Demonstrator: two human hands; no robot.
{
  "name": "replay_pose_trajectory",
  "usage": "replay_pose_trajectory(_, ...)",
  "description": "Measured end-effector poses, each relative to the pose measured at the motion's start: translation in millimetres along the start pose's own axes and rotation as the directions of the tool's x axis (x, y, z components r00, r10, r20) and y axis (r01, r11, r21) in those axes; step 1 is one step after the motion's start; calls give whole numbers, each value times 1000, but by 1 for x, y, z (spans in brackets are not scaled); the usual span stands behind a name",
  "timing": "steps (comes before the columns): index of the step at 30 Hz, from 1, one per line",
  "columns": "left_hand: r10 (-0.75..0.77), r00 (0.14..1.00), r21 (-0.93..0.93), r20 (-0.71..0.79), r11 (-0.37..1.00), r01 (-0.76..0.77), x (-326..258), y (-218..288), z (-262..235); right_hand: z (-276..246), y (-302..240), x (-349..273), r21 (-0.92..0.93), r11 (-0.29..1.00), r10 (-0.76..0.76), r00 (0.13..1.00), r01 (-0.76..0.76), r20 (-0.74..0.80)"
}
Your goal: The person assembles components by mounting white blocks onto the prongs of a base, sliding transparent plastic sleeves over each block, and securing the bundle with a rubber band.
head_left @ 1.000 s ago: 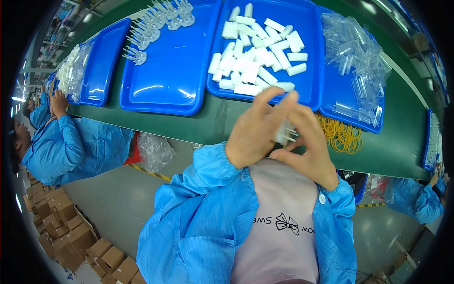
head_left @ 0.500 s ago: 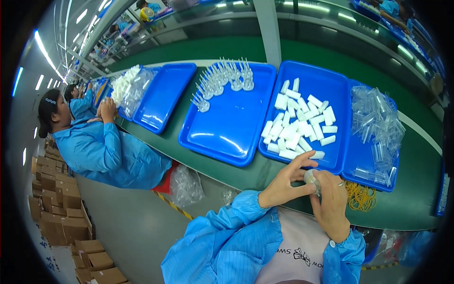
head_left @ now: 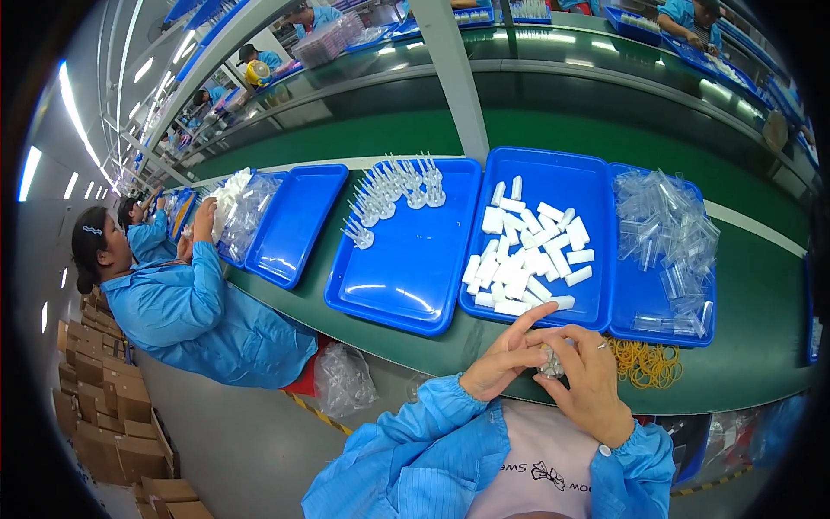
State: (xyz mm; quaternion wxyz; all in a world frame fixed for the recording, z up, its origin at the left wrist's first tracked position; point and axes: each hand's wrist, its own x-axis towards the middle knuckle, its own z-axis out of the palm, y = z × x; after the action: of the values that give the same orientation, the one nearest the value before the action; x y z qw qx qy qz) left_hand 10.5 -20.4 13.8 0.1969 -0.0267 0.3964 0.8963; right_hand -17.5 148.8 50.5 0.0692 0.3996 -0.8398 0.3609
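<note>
Close to my body, at the table's near edge, a small rounded clear-and-whitish piece (head_left: 551,364) is pinched between my two hands. My left hand (head_left: 508,356) touches it with the thumb, its index finger stretched out toward the white blocks. My right hand (head_left: 595,381) curls its fingers and thumb round the other side. The fingers cover much of the piece, so its exact kind cannot be made out. Just beyond lie white blocks (head_left: 516,284) in a blue tray (head_left: 566,164). Yellow rubber bands (head_left: 648,363) lie in a pile beside my right hand.
On the right, a blue tray (head_left: 622,328) holds clear plastic tubes (head_left: 661,221). Left of the blocks, another blue tray (head_left: 393,277) bears clear spiked pieces (head_left: 415,192). A narrower blue tray (head_left: 298,221) stands farther left. A co-worker (head_left: 173,285) in blue sits beyond it.
The view has tilted up, so the trays sit lower in the picture. My hands still hold the piece, which has turned, and my right fingers have shifted over its top.
</note>
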Motion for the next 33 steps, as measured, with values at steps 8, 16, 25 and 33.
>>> replay_pose_trajectory(8, 239, 963, 8, 122, 970, -242, -7, 4, 6, -34, 9, 22, 124, 992, -41, 996, 31, 79)
replay_pose_trajectory(16, 674, 670, 757, -312, 602, -254, -40, 66, -58, -84, 112, 176, -58, 997, -49, 998, 46, -47)
replay_pose_trajectory(25, 825, 563, 837, 52, -343, 426, -55, 140, -149, -21, 289, 293, -199, 879, 401, 898, -433, -182)
replay_pose_trajectory(33, 894, 447, 724, 26, -326, 608, -51, 160, -192, -8, 294, 288, -302, 809, 477, 863, -504, -166)
